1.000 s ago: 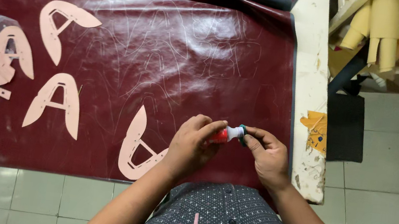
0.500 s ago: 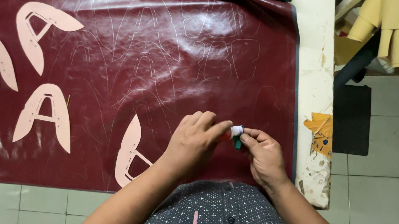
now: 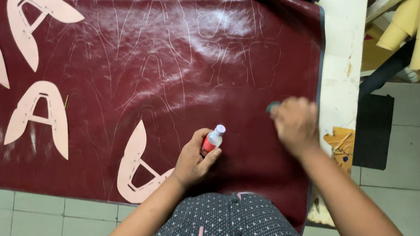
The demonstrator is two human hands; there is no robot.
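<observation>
Now the left hand [image 3: 192, 158] grips a small red bottle [image 3: 212, 140], uncapped, fingers wrapped round it; the blurred right hand [image 3: 296, 123] pinches the dark cap [image 3: 273, 107]. Tilt it, and it could spill on the maroon sheet [image 3: 184, 67].

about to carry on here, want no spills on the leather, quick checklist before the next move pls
1. Small bottle held firmly in left hand: ok.
2. Bottle upright: roughly, slightly tilted, ok.
3. Bottle sealed: not ok, its white tip is bare.
4. Dark cap in right hand: cannot tell, blurred.
5. Maroon sheet flat on the table: ok.
6. Pink template clear of the bottle: ok, beside the left wrist.
</observation>
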